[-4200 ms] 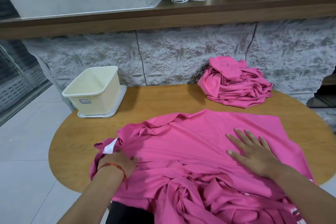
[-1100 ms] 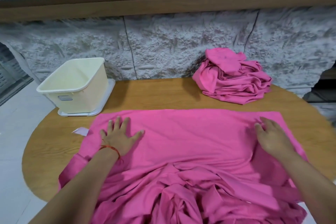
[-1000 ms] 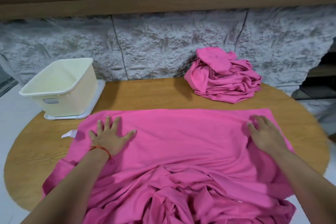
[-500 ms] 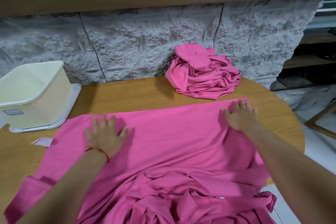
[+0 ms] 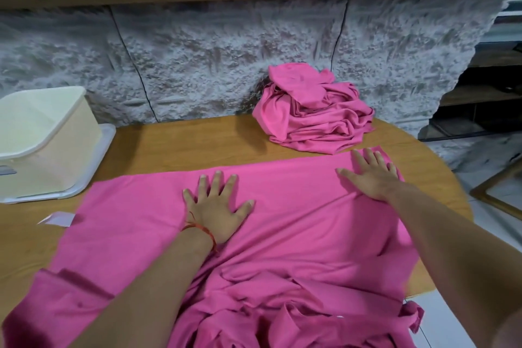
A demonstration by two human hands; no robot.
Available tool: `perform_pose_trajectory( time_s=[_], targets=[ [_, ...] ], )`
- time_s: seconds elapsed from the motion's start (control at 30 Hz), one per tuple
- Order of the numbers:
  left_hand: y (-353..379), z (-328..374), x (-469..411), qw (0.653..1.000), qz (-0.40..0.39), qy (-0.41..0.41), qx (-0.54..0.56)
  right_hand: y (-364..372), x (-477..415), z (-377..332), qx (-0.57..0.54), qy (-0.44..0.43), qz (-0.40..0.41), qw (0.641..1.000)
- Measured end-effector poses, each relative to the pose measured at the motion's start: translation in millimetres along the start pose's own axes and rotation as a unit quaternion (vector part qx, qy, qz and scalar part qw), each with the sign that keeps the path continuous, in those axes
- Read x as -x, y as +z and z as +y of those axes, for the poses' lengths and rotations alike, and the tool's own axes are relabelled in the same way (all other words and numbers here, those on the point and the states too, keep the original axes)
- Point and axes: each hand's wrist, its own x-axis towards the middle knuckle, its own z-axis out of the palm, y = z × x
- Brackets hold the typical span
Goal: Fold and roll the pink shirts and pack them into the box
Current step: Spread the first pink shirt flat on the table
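A pink shirt [image 5: 296,212] lies spread flat across the wooden table [image 5: 175,147], its near part bunched in folds at the table's front edge. My left hand [image 5: 216,206] presses flat on the middle of the shirt, fingers spread. My right hand [image 5: 372,175] lies flat on the shirt's far right corner, fingers straight. A pile of crumpled pink shirts [image 5: 313,110] sits at the back right against the stone wall. The cream plastic box [image 5: 42,144] stands on its white lid at the left, with nothing visible inside.
A white tag [image 5: 58,219] pokes out beside the shirt's left edge. A rough stone wall [image 5: 197,59] with a wooden ledge above closes off the back. The table's right edge drops to a tiled floor [image 5: 497,206].
The view has swung right. My left hand has slid rightward over the shirt toward its middle. My right hand stays flat at the far right corner, fingers straighter than a second ago.
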Motion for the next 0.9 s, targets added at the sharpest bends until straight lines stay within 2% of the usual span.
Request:
perform_pose_trajectory(
  time_s=[0.17, 0.3, 0.33, 0.4, 0.47, 0.6, 0.67, 0.77, 0.83, 0.9],
  targets=[
    [-15, -28, 12, 1.000, 0.009, 0.005, 0.001, -3, 8, 10, 0.015, -0.027, 0.022, 0.999],
    [-33, -97, 16, 0.996, 0.030, -0.088, -0.013, 14, 22, -13, -0.019, -0.078, 0.177, 0.981],
    [-39, -117, 15, 0.992, 0.025, -0.121, -0.006, 19, 25, -26, -0.046, -0.085, 0.180, 0.979],
    [-47, -150, 15, 0.985, 0.011, -0.170, 0.013, 28, 30, -45, -0.083, -0.072, 0.132, 0.985],
    [-48, -172, 16, 0.983, -0.008, -0.181, 0.006, 36, 32, -51, -0.060, -0.052, 0.104, 0.991],
    [-43, -194, 14, 0.976, -0.004, -0.219, 0.019, 40, 34, -35, -0.022, -0.066, 0.114, 0.991],
    [-41, -199, 12, 0.972, 0.004, -0.234, 0.019, 38, 33, -26, -0.075, -0.088, 0.129, 0.985],
    [-39, -201, 12, 0.974, 0.007, -0.226, 0.012, 30, 44, -17, -0.261, -0.111, 0.190, 0.940],
    [-44, -194, 15, 0.975, 0.019, -0.221, 0.006, 25, 58, -12, -0.303, -0.116, 0.223, 0.919],
    [-52, -182, 26, 0.978, 0.058, -0.200, -0.015, 22, 73, -12, -0.303, -0.132, 0.236, 0.914]
  ],
)
